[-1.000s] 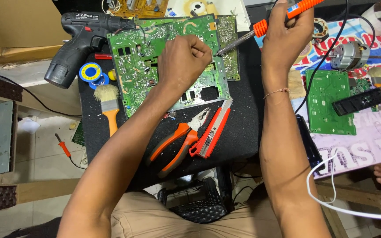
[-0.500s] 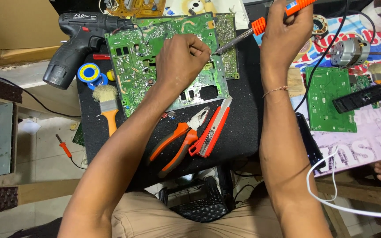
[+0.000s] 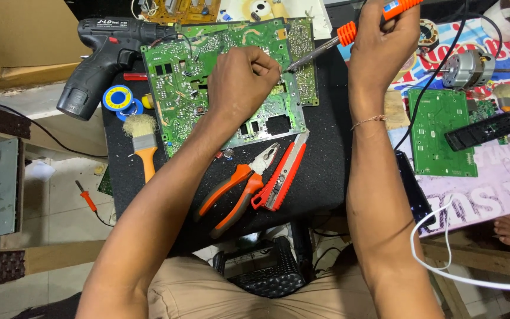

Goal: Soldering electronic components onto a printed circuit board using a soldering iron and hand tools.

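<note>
Soldering underway on the large green circuit board (image 3: 208,77): left hand (image 3: 243,80) curled, knuckles resting on it, right hand (image 3: 385,44) gripping an orange-handled soldering iron (image 3: 349,32), tip at the board's right edge; pliers (image 3: 237,186) and utility knife (image 3: 281,174) lie untouched just below.

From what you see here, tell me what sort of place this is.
Probably a small electronics repair bench: a green circuit board under the left hand, a soldering iron in the right hand, and a cordless drill beside them.

Both forearms reach forward, left hand (image 3: 244,80) curled knuckles-up, right hand (image 3: 385,44) seemingly clenched in a fist.
</note>
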